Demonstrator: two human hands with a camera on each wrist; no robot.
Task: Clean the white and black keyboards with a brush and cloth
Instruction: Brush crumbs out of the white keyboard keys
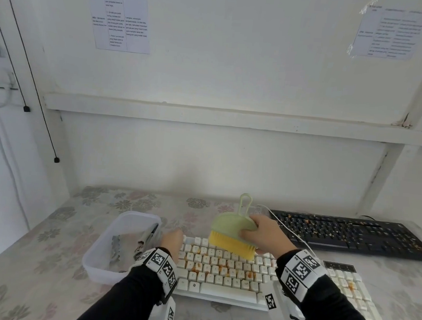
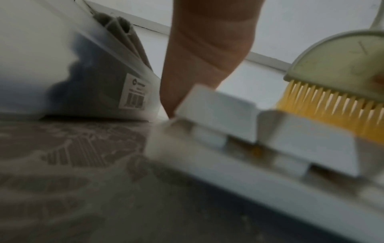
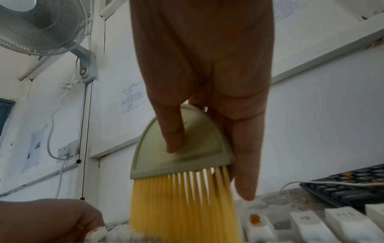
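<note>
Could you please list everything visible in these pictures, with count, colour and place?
white keyboard: one, white with orange stains, front centre of table.
black keyboard: one, black with crumbs, back right.
brush: one, green body, yellow bristles, on white keyboard's top rows.
plastic tub: one, translucent, left of white keyboard, grey cloth inside.
table: one, floral cover.
wall papers: two, white, on wall.
fan: one, white, wall-mounted.
left hand: holds white keyboard's left end.
right hand: grips brush.
</note>
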